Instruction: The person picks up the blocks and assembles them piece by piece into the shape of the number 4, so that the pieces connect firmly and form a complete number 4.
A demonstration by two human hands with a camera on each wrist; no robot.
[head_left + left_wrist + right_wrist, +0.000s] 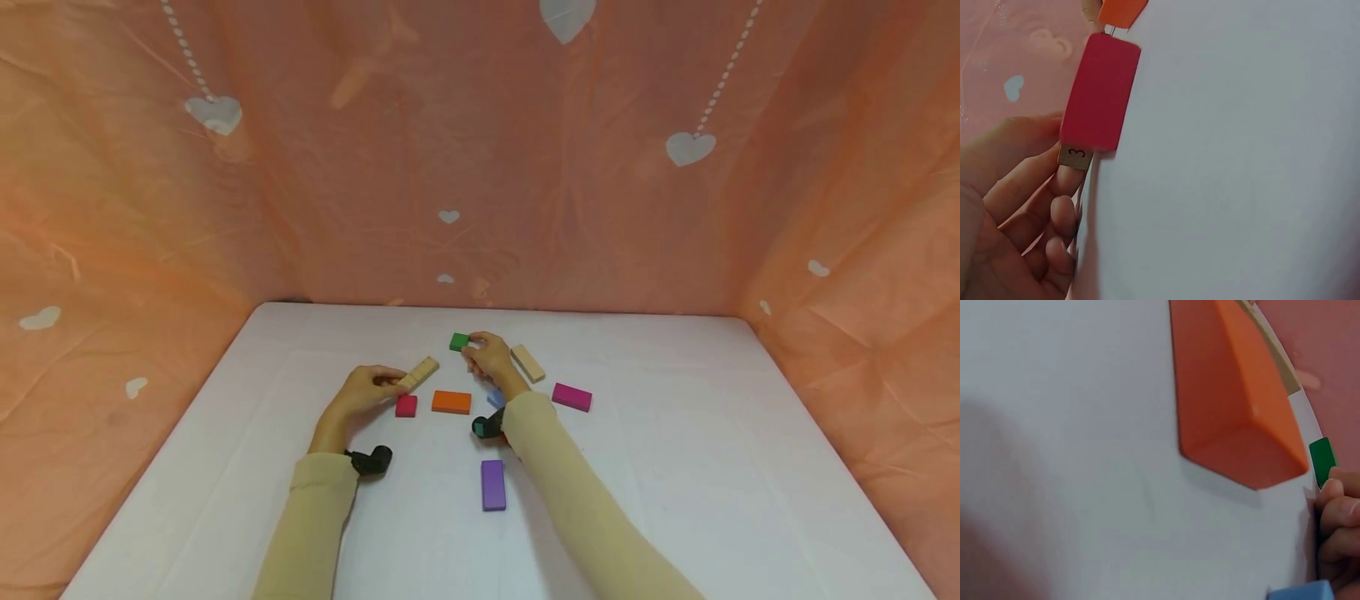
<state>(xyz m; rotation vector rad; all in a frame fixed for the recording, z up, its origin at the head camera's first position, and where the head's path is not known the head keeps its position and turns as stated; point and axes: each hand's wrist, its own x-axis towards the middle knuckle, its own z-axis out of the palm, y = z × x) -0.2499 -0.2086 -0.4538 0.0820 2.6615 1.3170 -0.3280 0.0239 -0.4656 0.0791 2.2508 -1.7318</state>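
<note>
My left hand [366,390] holds the near end of a plain wooden block [420,373], which lies slantwise on the table. In the left wrist view, a "3" shows on the end of this wooden block [1075,156]. Just in front of those fingers sits a red block [406,407]. Farther back, my right hand [491,356] pinches a green block [459,342] by its right end. A light blue block [496,398] is partly hidden beneath the right wrist. Between the hands lies an orange block [452,402].
To the right of my right hand are a second wooden block [528,363] and a magenta block [572,397]. A purple block [493,485] lies nearer the front of the white table [720,467]. An orange curtain [480,167] with pale hearts surrounds the back and sides.
</note>
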